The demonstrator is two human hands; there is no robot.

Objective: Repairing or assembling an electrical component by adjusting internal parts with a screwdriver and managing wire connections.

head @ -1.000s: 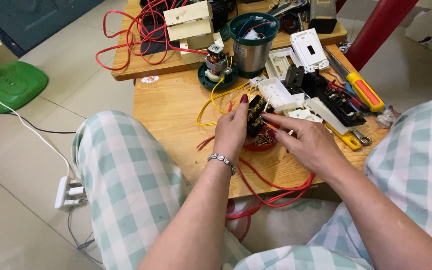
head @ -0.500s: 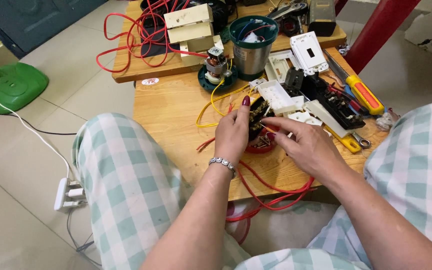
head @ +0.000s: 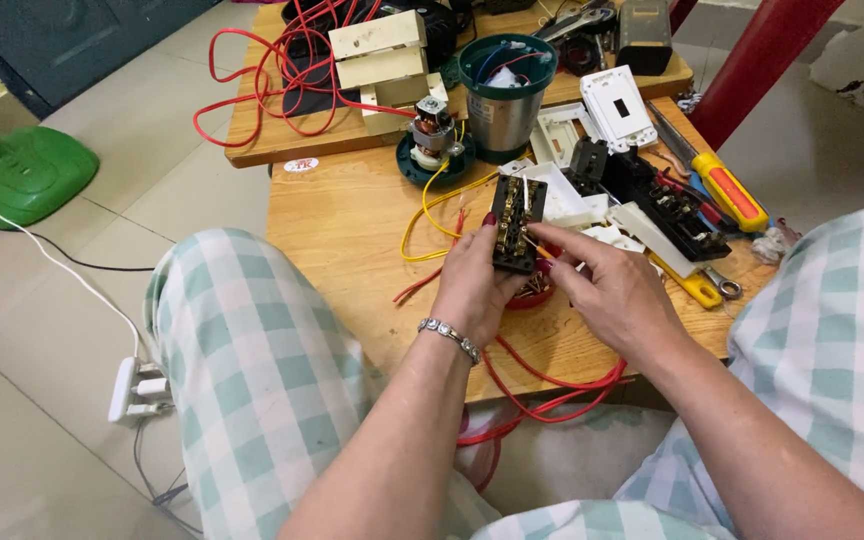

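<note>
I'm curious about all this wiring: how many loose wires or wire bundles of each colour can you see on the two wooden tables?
Red wire bundles: 3 (tangle on far table, loop by near table edge, short ends)
Yellow wires: 1
Total: 4

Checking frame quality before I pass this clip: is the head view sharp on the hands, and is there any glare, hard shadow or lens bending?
Head view: even, soft daylight with faint shadows only; left hand, right hand and the black switch block are sharp; no strong glare, just a mild sheen on the floor tiles; slight wide-angle stretch at the edges.
</note>
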